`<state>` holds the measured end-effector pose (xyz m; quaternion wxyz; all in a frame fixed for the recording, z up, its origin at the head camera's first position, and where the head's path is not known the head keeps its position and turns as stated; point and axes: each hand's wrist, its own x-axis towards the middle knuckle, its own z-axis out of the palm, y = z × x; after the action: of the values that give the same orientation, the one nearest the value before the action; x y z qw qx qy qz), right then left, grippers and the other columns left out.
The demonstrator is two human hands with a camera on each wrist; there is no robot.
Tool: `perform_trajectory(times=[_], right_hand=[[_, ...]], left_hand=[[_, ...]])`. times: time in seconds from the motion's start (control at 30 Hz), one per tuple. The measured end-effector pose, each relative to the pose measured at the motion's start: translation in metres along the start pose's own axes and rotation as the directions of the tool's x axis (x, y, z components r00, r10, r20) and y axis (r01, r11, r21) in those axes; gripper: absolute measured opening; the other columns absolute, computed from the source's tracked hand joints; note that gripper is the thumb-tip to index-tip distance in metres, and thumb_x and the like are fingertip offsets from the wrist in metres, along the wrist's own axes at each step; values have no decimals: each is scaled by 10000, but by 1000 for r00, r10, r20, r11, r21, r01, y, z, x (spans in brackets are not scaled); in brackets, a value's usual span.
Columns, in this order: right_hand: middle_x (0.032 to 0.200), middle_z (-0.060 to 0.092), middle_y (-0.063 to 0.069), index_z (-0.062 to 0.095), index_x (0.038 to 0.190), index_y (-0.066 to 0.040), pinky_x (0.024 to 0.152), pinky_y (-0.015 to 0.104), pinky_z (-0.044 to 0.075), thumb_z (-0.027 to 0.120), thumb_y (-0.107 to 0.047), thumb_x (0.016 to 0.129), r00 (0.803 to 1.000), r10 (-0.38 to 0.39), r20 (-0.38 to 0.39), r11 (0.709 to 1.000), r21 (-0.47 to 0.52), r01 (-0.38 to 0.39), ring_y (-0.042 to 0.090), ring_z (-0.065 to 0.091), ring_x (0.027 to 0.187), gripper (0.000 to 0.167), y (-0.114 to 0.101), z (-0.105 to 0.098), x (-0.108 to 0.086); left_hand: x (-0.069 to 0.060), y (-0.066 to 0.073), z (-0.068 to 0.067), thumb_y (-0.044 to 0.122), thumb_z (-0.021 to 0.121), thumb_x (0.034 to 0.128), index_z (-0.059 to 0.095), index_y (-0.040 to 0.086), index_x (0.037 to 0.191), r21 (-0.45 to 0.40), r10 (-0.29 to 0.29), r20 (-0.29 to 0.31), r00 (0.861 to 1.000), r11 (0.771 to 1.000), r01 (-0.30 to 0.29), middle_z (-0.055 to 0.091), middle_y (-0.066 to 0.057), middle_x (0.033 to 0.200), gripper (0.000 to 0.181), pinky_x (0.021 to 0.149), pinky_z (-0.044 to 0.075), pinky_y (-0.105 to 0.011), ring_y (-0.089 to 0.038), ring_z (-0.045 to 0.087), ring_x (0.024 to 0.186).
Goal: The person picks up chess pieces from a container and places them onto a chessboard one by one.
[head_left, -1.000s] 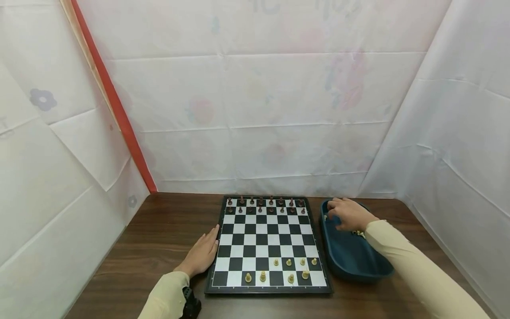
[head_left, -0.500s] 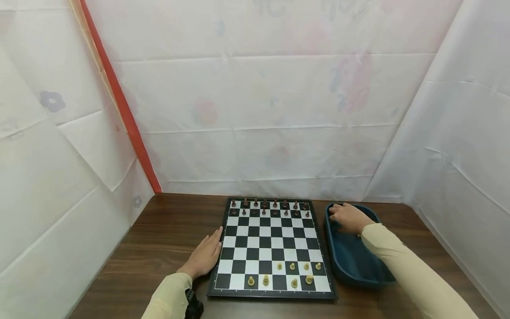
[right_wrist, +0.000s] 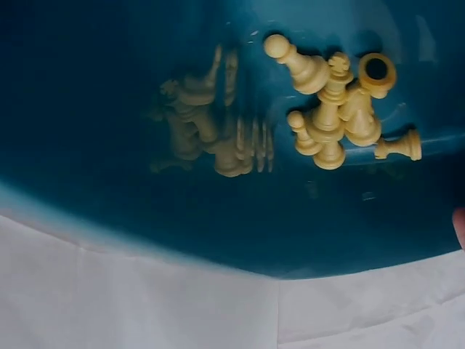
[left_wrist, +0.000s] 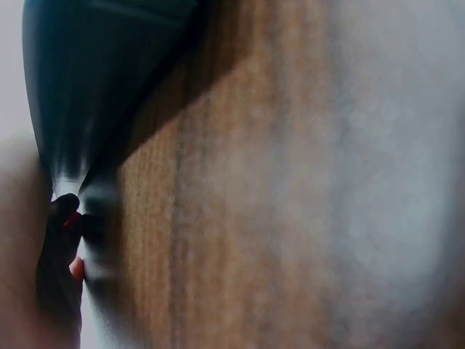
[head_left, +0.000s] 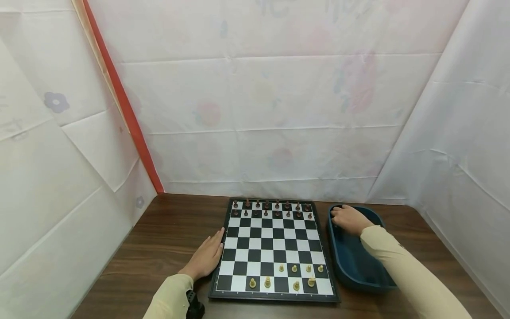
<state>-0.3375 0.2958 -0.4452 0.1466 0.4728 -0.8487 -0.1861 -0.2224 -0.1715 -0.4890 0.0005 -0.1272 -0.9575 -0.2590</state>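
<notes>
A black-and-white chessboard lies on the table. Dark chess pieces fill its two far rows, and several cream pieces stand in the two near rows. My left hand rests with fingers extended along the board's left edge. My right hand reaches down into the far left of a blue tray; its fingertips are mostly hidden, so any grip on a piece cannot be made out. Inside the tray, the right wrist view shows a cluster of cream chess pieces and one fingertip.
The brown wooden table is bounded by white cloth behind and at both sides. A red strip runs down the back left corner. The tray stands close to the board's right edge.
My right hand has lowered into the tray near its far left end. The head view has shifted slightly, while my left hand stays against the board.
</notes>
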Motion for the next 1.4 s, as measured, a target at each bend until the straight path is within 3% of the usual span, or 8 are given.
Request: perform_trajectory(times=[0.53,0.7,0.87,1.1,1.4], right_hand=[[667,538,0,590,575,-183,545,326,403,786,-94,755,999,6,44,999,-32,-5,179,500,635,280,-3,7,-9],[666,509,-7,587,576,-185,533,319,373,785,-106,763,1000,6,20,1000,-25,-6,168,470,625,284,-5,7,-11],[674,492,-20,594,598,-193,520,310,337,796,-137,751,1000,9,-16,1000,9,-9,161,452,625,259,-4,1,-13],[753,521,-47,612,683,-224,560,319,388,813,-208,717,999,34,-27,997,64,-32,150,489,690,204,-1,-9,-18],[725,453,-80,639,697,-214,571,292,322,781,-135,709,995,71,-75,983,173,-57,126,422,664,163,-3,-40,-21]], left_hand=[[-4,6,4,176,360,1033,245,-14,1493,-17,-15,23,1000,1000,16,322,-210,1495,511,1139,175,-494,-324,290,1385],[-5,6,6,165,366,1033,247,-22,1490,-13,-8,19,1000,1000,8,325,-218,1491,508,1136,178,-502,-335,294,1381],[-3,3,5,160,364,1032,243,-25,1490,-4,-1,7,1000,1000,1,324,-220,1491,508,1138,174,-496,-335,293,1381],[-2,2,3,158,364,1029,235,-34,1489,-3,-2,12,1000,1000,2,320,-230,1489,515,1138,173,-498,-342,289,1382],[3,-1,1,171,350,1033,223,-33,1491,5,-6,12,1000,1000,6,310,-213,1499,518,1141,164,-493,-336,274,1388]])
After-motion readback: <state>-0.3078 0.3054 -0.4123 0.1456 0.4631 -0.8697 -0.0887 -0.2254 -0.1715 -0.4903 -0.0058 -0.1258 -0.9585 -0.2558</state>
